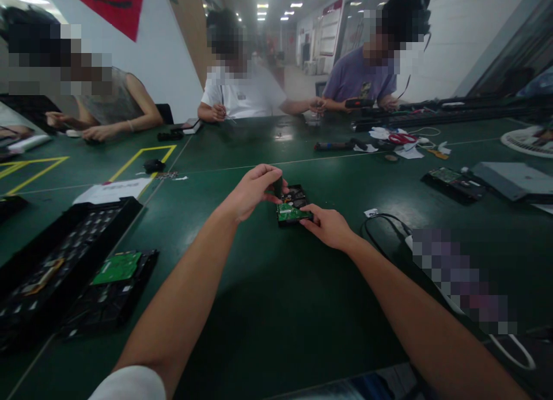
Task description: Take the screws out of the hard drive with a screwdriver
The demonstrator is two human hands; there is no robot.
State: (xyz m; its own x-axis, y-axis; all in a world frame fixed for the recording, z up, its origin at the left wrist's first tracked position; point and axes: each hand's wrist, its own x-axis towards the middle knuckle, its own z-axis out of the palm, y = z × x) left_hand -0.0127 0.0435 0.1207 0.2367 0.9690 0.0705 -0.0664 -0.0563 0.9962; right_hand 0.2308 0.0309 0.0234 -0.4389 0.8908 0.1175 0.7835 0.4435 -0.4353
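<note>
A black hard drive (295, 200) with a green circuit board on top lies on the green table (268, 285), in the middle of the head view. My left hand (256, 189) is closed round a short dark tool whose tip stands on the drive's far-left part. My right hand (328, 225) rests at the drive's near-right corner, fingers pressed against its edge.
Black trays (64, 261) with a green board (116, 267) lie at the left. A black cable (380, 233) curls right of my hand. Another drive (451, 182) and a grey box (510, 178) sit far right. Three people work along the far side, tools and papers before them.
</note>
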